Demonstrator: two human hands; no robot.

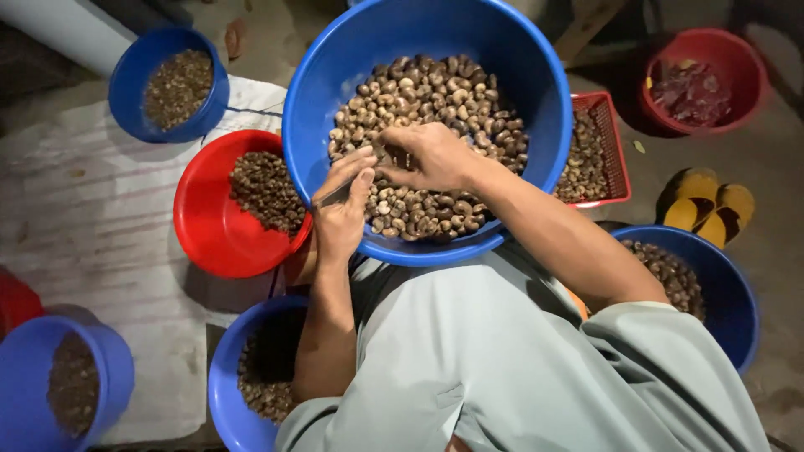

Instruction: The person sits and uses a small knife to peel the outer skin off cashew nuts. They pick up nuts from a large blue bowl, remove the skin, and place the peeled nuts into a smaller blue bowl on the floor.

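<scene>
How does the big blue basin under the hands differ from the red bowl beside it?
The big blue basin is wider and deeper than the red bowl. The basin holds a large heap of pale brown nuts; the bowl holds a smaller, darker pile off to one side, leaving much bare red. Both hands work over the basin, none over the bowl. Both are round plastic tubs.

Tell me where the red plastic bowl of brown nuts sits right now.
In the head view, the red plastic bowl sits left of centre on the white woven mat, touching the large blue plastic basin, just beside the left hand.
</scene>
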